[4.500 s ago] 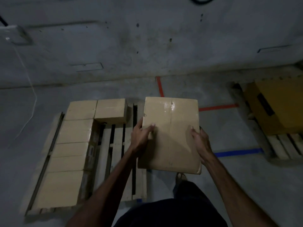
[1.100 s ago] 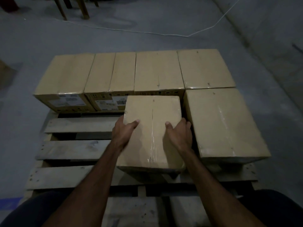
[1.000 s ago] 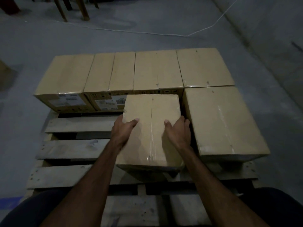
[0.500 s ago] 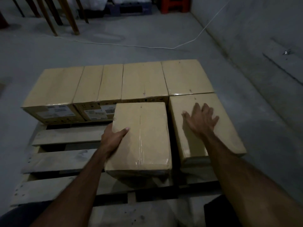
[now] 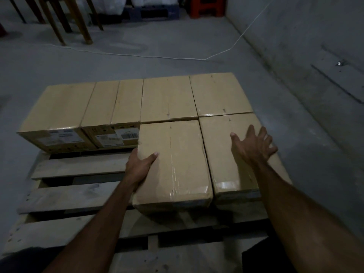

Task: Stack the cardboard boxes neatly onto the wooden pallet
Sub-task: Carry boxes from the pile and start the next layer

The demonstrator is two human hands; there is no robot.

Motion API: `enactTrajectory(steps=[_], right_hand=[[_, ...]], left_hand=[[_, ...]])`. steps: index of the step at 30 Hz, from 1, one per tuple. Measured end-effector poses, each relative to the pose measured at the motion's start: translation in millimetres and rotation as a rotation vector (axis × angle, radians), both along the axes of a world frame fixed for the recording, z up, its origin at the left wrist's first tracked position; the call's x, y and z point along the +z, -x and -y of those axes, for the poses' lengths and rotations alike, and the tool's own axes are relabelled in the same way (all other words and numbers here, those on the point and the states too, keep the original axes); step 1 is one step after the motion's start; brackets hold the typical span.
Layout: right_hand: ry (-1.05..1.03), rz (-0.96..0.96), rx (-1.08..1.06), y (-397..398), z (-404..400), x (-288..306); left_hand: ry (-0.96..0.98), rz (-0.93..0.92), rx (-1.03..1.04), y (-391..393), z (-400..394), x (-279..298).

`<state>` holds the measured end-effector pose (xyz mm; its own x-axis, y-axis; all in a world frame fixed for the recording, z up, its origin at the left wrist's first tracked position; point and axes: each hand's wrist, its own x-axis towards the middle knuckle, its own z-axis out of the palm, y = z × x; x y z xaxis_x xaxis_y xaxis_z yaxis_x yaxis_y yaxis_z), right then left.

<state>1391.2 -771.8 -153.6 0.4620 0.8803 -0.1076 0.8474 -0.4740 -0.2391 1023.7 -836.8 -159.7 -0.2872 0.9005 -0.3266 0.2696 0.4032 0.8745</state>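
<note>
A wooden pallet [image 5: 74, 168] lies on the concrete floor with several tan cardboard boxes on it. A back row of boxes [image 5: 167, 99] runs across its far edge. In front of that row sit two boxes side by side: the middle box [image 5: 177, 166] and the right box [image 5: 226, 158]. My left hand [image 5: 140, 166] grips the left side of the middle box, thumb on its top. My right hand [image 5: 254, 144] hovers over the right box with fingers spread and holds nothing.
Bare pallet slats [image 5: 65, 198] lie to the left of the middle box. A white cable [image 5: 137, 55] runs across the floor behind the pallet. Wooden furniture legs [image 5: 78, 22] stand at the back left. A concrete wall [image 5: 315, 46] rises on the right.
The carried box has been set down on the pallet against the back row and the right box. My right hand let go of it and moved over the right box.
</note>
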Motion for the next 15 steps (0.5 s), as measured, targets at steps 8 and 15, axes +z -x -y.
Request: enactTrajectory(steps=[8,15], right_hand=[[-0.04,0.025,-0.011,0.2,1.7,-6.2],[-0.037,0.053,0.0,1.9,3.9,-9.0]], left_hand=[[-0.008,0.013,0.028,-2.1,-5.1,-4.5],[-0.04,0.011,0.06,-2.4,-5.7,-7.4]])
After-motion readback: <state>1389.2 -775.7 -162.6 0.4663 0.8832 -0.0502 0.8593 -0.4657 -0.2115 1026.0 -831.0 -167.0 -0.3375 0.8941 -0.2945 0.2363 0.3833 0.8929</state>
